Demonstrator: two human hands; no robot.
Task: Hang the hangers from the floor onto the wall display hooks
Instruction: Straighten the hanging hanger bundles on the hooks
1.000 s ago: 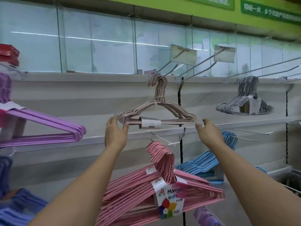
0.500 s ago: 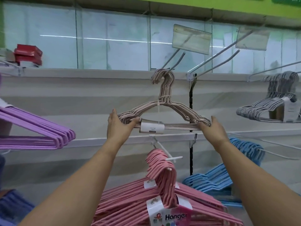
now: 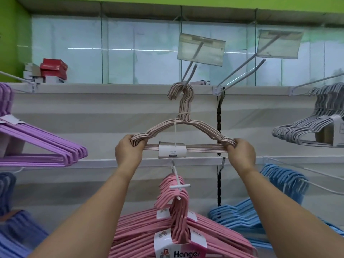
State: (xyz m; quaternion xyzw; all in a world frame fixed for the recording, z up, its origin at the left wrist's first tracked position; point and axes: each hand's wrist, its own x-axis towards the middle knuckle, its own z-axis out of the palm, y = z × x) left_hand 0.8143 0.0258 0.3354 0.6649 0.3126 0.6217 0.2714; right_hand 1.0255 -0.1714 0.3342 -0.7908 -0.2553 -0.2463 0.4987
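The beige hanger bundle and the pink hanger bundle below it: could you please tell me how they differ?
The beige hanger bundle is thin and held at both ends by the left hand and right hand; the pink hanger bundle is bulkier and untouched. Beige carries a plain label, pink a colourful one. Both hang on hooks.

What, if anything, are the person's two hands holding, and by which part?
A banded bundle of beige wire hangers: the left hand grips its left shoulder corner, the right hand its right corner.
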